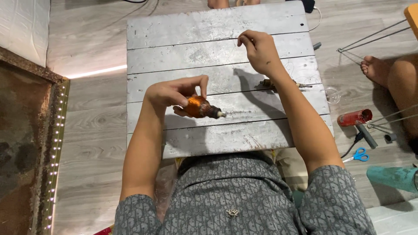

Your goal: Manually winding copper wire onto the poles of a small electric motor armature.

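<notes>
Winding a small motor core by hand, seen from above. The left hand (174,93) is closed around a copper-wound motor core (198,106), holding it just above the counter (209,26) with its shaft end pointing right. The right hand (259,50) is raised farther back, thumb and forefinger pinched shut, apparently on a fine wire too thin to make out clearly. The step in hand looks like drawing wire taut from the core. The next move would call for steady tension and a slot kept in view. A second metal spindle (283,83) lies on the counter beside the right forearm. On the floor to the right lie a red can (355,117) and blue-handled scissors (358,155).
</notes>
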